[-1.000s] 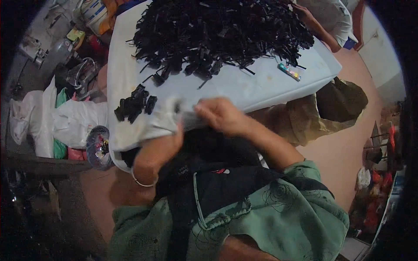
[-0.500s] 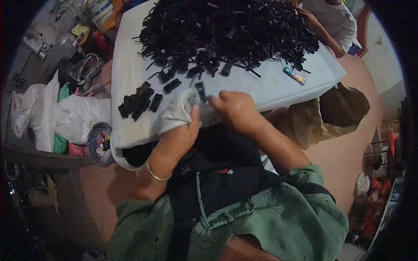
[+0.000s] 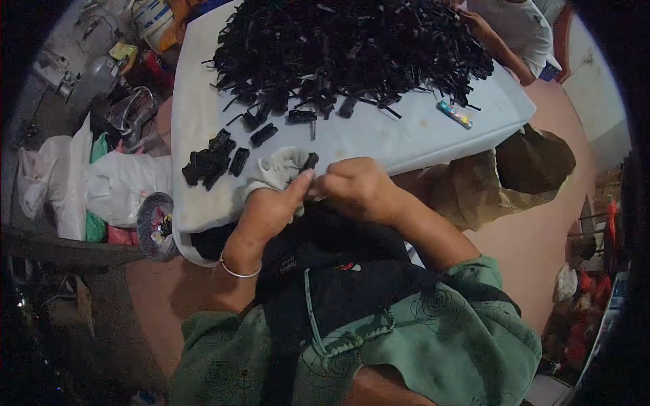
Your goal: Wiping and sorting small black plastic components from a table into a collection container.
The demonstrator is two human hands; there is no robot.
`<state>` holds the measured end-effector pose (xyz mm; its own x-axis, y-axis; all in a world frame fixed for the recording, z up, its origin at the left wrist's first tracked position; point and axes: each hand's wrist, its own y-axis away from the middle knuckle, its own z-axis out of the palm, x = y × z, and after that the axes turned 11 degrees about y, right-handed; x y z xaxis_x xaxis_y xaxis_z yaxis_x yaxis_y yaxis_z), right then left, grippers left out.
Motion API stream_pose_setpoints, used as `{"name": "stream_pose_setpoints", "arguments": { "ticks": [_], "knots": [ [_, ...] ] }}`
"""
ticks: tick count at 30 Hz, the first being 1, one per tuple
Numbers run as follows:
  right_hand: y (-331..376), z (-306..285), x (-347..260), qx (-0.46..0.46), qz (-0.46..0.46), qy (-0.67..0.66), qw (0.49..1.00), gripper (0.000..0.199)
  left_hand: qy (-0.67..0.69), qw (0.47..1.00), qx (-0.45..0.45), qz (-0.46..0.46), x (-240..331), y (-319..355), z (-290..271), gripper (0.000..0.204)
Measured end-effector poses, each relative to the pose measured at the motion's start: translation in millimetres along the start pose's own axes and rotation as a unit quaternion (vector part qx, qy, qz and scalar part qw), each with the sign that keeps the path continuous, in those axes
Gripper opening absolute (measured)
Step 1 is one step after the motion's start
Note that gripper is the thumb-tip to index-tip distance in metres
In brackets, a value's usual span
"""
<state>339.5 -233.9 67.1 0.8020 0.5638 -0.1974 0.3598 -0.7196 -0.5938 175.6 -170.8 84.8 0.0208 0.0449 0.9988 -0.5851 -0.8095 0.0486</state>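
Note:
My left hand [image 3: 274, 213] has a bare thumb, while whitish cloth [image 3: 274, 169] covers its fingers. It is closed on a small black plastic part [image 3: 311, 161], whose end sticks up above the thumb. My right hand [image 3: 359, 189] is closed in a pinch beside the left thumb; what lies between its fingertips is hidden. Just beyond my hands, on the white tabletop [image 3: 399, 139], lie single black parts, one [image 3: 239, 161] near the cloth and another [image 3: 263, 134] farther off. A small cluster of the same parts [image 3: 208, 160] sits to the left.
A large heap of black parts [image 3: 345, 54] covers the table's far side. Another person's arm [image 3: 501, 47] reaches in at the far right. A colourful small packet [image 3: 453, 115] lies near the right edge. White bags [image 3: 128, 183] and a dark basin [image 3: 156, 223] stand left; a brown sack [image 3: 474, 193] lies right.
The black part is lower and deeper in my left hand. My right hand has come down and in against the left thumb, its fingers closed. The packet has barely shifted in view.

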Motion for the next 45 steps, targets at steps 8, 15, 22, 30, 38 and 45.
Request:
{"name": "stream_pose_setpoints", "arguments": {
  "ticks": [8, 15, 22, 30, 38, 45],
  "knots": [
    [-3.9, 17.3, -5.7, 0.059, 0.231, -0.119, 0.964, 0.02, -0.03, 0.997, -0.046, -0.05, 13.8, 8.1, -1.8, 0.023],
    [-3.9, 17.1, -12.7, -0.034, 0.304, -0.313, 0.899, 0.024, -0.011, 0.997, -0.015, 0.075, -7.2, 8.2, -0.1, 0.023],
    [-7.9, 15.0, -24.4, -0.024, 0.313, -0.297, 0.902, 0.028, -0.011, 0.995, 0.01, 0.1, -15.0, 11.8, 8.2, 0.018],
    [-7.8, 28.5, -32.2, 0.046, 0.323, -0.391, 0.861, 0.028, -0.184, 0.951, 0.047, 0.242, -19.8, 8.6, 6.7, 0.019],
    [-5.1, 20.5, -28.7, -0.001, 0.313, -0.363, 0.878, 0.027, -0.068, 0.984, 0.037, 0.16, -18.9, 13.2, 5.3, 0.021],
    [-4.4, 37.1, -29.0, 0.023, 0.367, -0.392, 0.843, 0.028, -0.246, 0.921, 0.054, 0.296, -35.1, 8.7, 4.2, 0.022]
  ]
}}
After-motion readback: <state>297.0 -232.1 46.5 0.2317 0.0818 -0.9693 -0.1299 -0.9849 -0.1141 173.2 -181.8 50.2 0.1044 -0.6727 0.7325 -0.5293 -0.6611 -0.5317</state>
